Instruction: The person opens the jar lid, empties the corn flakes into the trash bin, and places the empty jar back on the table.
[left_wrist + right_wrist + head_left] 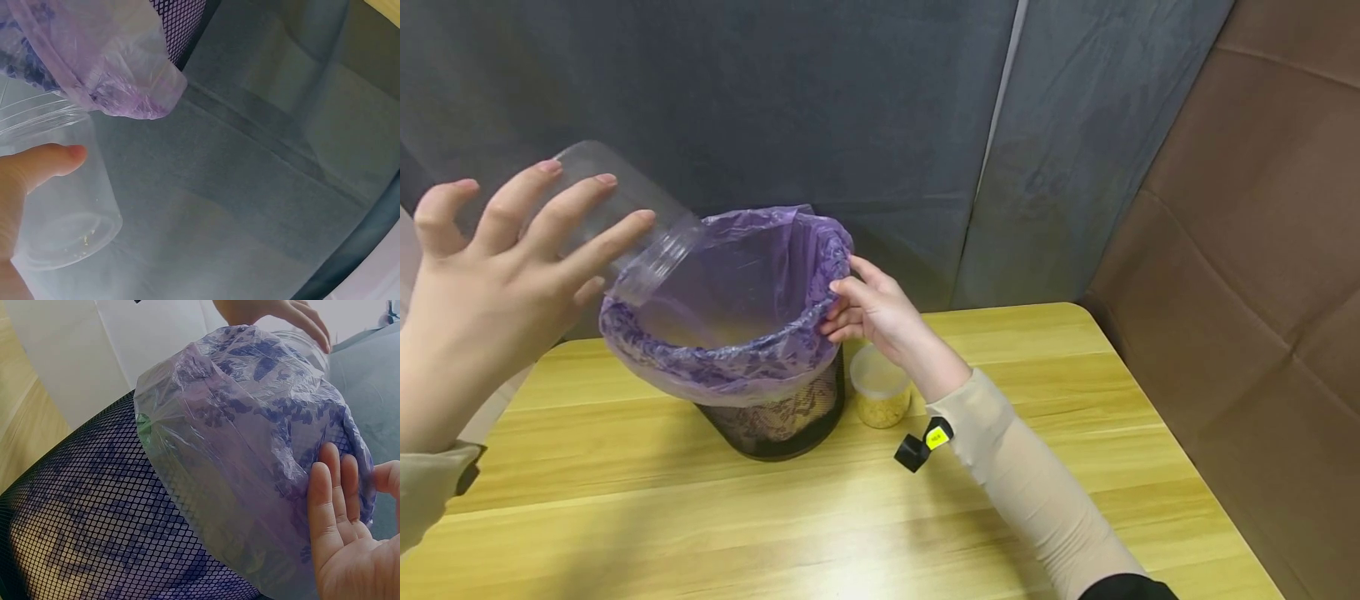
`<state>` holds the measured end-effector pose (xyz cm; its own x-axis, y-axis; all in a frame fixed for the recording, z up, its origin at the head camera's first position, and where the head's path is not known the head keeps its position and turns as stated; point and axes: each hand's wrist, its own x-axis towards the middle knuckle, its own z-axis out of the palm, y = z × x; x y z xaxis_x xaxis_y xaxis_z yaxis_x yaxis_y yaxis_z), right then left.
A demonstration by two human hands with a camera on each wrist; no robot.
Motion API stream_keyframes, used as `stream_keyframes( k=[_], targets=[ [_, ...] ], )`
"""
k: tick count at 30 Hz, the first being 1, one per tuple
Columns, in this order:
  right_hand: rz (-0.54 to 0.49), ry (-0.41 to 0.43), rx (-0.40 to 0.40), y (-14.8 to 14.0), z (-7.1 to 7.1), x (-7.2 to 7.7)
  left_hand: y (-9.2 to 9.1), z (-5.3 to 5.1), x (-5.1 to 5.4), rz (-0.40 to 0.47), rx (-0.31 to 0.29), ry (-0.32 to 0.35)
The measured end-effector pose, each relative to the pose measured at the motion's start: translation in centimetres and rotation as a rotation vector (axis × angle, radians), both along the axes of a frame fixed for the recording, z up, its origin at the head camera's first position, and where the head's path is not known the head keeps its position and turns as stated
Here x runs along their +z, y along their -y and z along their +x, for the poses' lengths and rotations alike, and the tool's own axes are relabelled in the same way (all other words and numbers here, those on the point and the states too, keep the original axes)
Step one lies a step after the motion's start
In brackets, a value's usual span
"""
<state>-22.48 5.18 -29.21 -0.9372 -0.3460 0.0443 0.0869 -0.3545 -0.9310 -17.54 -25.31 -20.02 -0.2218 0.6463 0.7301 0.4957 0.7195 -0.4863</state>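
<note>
My left hand (pixel 512 279) holds a clear plastic jar (pixel 625 196) tipped mouth-down at the left rim of a black mesh trash bin (pixel 797 421). In the left wrist view my thumb lies along the jar's side, and a few yellowish crumbs (pixel 86 240) cling near its base. A purple patterned trash bag (pixel 737 367) lines the bin and folds over its rim. My right hand (pixel 883 312) grips the right side of that rim through the bag, thumb on top and fingers outside. What lies at the bottom of the bin is hidden.
Just right of the bin, under my right wrist, a small lidded tub (pixel 880 396) with yellow bits stands on the wooden table (pixel 1037 400). Grey curtain-like fabric (pixel 887 125) hangs close behind the bin. A brown padded panel (pixel 1247 250) borders the table's right side.
</note>
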Motion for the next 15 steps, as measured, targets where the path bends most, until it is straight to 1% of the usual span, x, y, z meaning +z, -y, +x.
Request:
stream_keyframes(
  k=[2,5,7,11,14,15],
  targets=[
    [-0.001,0.0,-0.001,0.0,0.0,0.0,0.0,0.2,-0.2,0.049,0.014,0.02],
    [0.0,0.0,0.0,0.0,0.1,0.1,-0.2,0.4,-0.6,0.138,0.034,0.016],
    [-0.001,0.0,0.0,0.0,0.1,0.1,-0.2,0.7,-0.7,0.198,0.035,0.054],
    [0.0,0.0,-0.005,0.0,0.1,0.0,-0.1,1.1,-0.8,0.271,0.012,0.074],
    [0.001,-0.002,-0.006,0.0,0.1,0.1,0.0,0.9,-1.0,0.334,-0.006,0.006],
    [0.002,-0.004,-0.005,0.0,0.1,0.1,0.0,0.9,-1.1,0.357,-0.013,-0.001]
  ],
)
